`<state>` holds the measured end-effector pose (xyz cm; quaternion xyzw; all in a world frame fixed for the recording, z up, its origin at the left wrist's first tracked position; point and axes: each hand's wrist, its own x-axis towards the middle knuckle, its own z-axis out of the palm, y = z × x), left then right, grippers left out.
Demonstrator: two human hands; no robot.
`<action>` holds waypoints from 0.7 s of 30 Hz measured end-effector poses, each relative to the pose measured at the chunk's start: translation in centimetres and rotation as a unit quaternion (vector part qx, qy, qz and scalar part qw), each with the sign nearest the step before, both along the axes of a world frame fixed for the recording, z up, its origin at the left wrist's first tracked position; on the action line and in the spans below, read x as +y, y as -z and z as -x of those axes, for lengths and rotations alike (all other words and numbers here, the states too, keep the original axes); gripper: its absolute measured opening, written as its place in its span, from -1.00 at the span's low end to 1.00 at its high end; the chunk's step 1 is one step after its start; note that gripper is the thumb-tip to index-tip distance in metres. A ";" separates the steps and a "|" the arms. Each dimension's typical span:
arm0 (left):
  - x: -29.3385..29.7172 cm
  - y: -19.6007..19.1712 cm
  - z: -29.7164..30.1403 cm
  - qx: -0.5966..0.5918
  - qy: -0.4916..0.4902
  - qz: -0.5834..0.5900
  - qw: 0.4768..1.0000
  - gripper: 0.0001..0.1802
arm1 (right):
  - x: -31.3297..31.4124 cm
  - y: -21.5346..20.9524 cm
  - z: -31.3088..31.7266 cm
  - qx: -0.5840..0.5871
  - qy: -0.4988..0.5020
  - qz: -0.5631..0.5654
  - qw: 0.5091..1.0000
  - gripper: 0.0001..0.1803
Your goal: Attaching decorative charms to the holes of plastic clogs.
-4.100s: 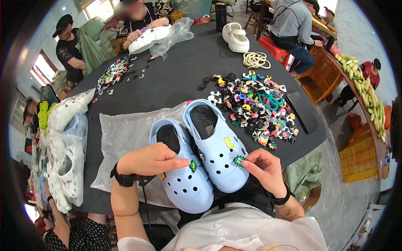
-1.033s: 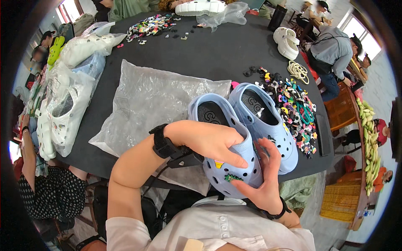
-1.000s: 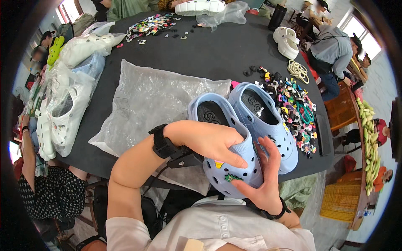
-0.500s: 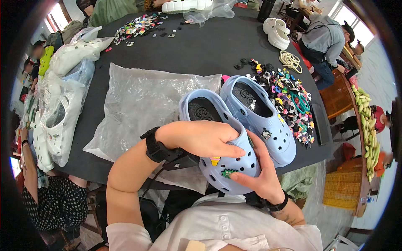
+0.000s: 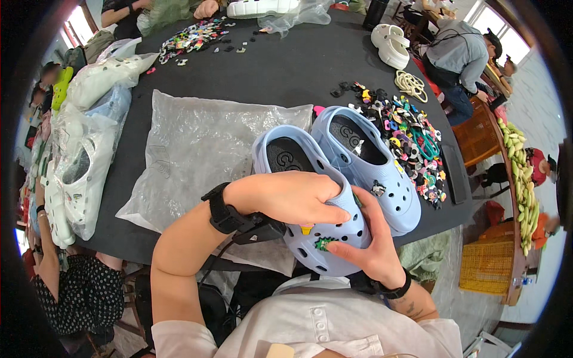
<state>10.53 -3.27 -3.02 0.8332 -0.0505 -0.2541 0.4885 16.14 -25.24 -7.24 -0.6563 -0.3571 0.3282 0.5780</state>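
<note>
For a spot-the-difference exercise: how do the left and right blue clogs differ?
The left clog is held by the left hand and right hand; the right clog is not. The left clog carries a green charm; the right clog, a black-and-white charm. Both are light blue with dark insoles.

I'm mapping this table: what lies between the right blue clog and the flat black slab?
A pile of colourful charms, as the head view shows.

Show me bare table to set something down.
Widest: black tabletop between the clear plastic bag and far multicoloured charm pile. A narrow strip separates that bag from wrapped white clogs. Crowded: right side, around the light-blue perforated clogs and larger multicoloured charm heap.
</note>
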 end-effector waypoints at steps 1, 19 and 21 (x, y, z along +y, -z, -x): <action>-0.1 -0.1 0.0 0.000 0.001 0.000 1.000 -0.55 | 0.0 -0.1 0.0 -0.001 0.002 0.004 1.000 -0.07; -0.4 -0.7 0.6 -0.091 -0.016 -0.005 0.996 -0.52 | 0.2 -0.6 0.7 -0.038 0.013 0.010 0.999 -0.08; -0.4 -0.8 0.5 -0.081 -0.013 -0.021 0.996 -0.52 | 0.2 -0.7 0.7 -0.046 0.016 0.017 0.999 -0.08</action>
